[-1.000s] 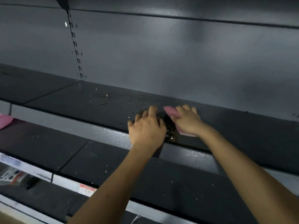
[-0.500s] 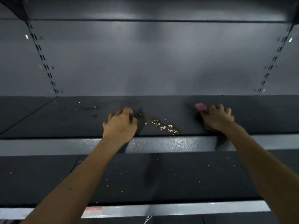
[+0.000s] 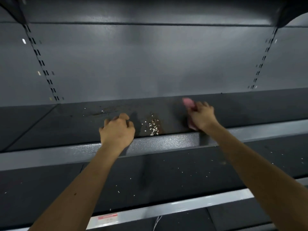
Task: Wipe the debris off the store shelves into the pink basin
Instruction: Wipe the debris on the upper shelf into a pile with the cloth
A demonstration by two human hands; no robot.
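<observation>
**Lower level.** At 6 o'clock, nearest the viewer, one red-and-white price label (image 3: 107, 217) sits on the grey front rail of the lower shelf (image 3: 166, 189). The shelf's dark deck carries pale grains, thinly scattered and too small to count.

**Upper level.** The upper shelf (image 3: 58, 130) holds the main debris. There is one debris pile (image 3: 154, 125), made of pale flakes on brown dust, lying at the deck's front edge just behind the rail.

Two bare forearms reach onto this deck.
- **Left hand** (image 3: 117, 130): at 9 o'clock of the pile and just beside it. It rests on the deck with its fingers curled under, and nothing is seen in its grasp.
- **Right hand** (image 3: 202, 118): at 2 o'clock of the pile. It clutches one pink cloth (image 3: 188, 102) against the deck. Both hand and cloth are motion-blurred.

One faint brown smear (image 3: 106, 111) with a few white specks lies at 10 o'clock of the pile, nearer the back.

**Rear.** There is one grey back panel (image 3: 150, 64) with two slotted uprights, the 10 o'clock upright (image 3: 42, 64) and the 2 o'clock upright (image 3: 263, 62). Farthest, at 12 o'clock, is the underside of a top shelf (image 3: 150, 9).
</observation>
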